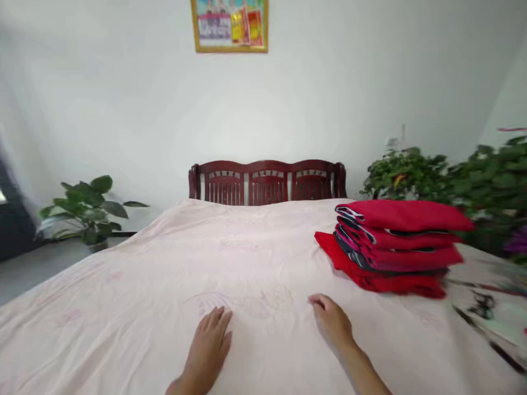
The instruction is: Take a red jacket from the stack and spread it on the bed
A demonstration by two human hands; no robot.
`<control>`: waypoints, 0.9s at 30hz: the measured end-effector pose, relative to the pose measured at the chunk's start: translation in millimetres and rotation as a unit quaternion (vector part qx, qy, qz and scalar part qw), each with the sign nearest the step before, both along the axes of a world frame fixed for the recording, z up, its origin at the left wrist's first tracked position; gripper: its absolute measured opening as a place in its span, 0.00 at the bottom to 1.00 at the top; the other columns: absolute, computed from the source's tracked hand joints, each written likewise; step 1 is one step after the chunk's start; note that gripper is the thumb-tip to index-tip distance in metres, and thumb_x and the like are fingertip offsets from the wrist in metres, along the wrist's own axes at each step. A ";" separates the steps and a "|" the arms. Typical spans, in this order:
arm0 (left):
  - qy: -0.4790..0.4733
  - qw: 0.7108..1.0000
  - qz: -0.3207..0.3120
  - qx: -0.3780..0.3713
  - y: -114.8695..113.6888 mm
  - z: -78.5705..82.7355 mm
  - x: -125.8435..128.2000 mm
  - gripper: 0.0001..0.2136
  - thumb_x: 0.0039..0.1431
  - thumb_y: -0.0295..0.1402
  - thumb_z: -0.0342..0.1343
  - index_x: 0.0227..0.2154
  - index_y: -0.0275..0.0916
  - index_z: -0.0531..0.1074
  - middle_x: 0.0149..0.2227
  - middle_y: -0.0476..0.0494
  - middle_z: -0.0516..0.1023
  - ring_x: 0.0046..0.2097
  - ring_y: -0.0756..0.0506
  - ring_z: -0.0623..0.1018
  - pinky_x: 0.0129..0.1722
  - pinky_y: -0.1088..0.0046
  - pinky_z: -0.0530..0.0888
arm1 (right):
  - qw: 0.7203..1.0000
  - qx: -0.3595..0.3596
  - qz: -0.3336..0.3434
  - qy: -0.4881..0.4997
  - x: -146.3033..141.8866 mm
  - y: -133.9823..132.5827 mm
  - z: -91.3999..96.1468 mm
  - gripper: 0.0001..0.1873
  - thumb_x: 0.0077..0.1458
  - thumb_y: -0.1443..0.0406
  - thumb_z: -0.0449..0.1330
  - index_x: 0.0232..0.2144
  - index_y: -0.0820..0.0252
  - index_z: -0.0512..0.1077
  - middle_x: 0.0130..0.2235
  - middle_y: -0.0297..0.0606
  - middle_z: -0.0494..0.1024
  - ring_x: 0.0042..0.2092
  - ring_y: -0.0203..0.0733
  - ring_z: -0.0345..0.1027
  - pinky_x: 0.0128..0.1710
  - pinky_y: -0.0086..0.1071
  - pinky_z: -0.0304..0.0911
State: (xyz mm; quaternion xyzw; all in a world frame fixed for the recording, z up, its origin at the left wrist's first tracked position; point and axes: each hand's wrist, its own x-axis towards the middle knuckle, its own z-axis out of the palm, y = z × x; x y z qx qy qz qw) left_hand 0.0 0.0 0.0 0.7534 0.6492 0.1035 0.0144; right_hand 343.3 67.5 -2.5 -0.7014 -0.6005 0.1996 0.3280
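My left hand (209, 344) lies palm down on a pale pink bed sheet (247, 258), its fingers stretched out and the thumb a little apart. It holds nothing. To the right, my right hand (332, 322) rests over the same sheet, seen from its side. Its fingers bend loosely inward with nothing visible in them; part of them is hidden behind the hand. Beyond it and to the right is a stack of folded red and dark clothes (405, 236), apart from both hands. The lowest red piece sticks out to the left.
A dark red wooden bench back (267, 182) stands behind the sheet's far edge. A potted plant (93, 211) is at the left, and leafy plants (489, 186) are at the right. Blurred small items, one a black tangled thing (482, 304), lie at the right edge. A framed picture (230, 27) hangs above.
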 end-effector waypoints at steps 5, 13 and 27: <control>-0.014 1.000 0.002 0.014 1.9 -2.7 0.1 0.23 0.63 0.30 0.44 0.61 0.38 0.66 0.64 0.38 0.65 0.65 0.38 0.63 0.65 0.54 0.60 | 1.000 0.009 0.001 -0.001 2.2 -1.0 -2.4 0.18 0.56 0.63 0.48 0.42 0.54 0.75 0.48 0.34 0.79 0.51 0.41 0.70 0.51 0.32 0.59; -0.045 0.998 -0.005 0.051 5.4 -16.7 -5.1 0.23 0.62 0.30 0.46 0.59 0.40 0.68 0.63 0.39 0.67 0.65 0.39 0.64 0.64 0.54 0.61 | 1.000 0.016 -0.005 0.006 2.5 -0.2 -4.4 0.17 0.55 0.63 0.48 0.40 0.52 0.76 0.47 0.32 0.80 0.50 0.41 0.71 0.49 0.31 0.61; -0.046 0.997 -0.002 0.057 6.1 -17.2 -5.4 0.22 0.61 0.31 0.46 0.59 0.41 0.69 0.63 0.40 0.68 0.64 0.39 0.65 0.64 0.54 0.61 | 1.000 0.016 0.003 -0.004 3.7 1.5 -6.2 0.18 0.55 0.63 0.48 0.41 0.52 0.75 0.47 0.33 0.80 0.50 0.40 0.71 0.49 0.30 0.60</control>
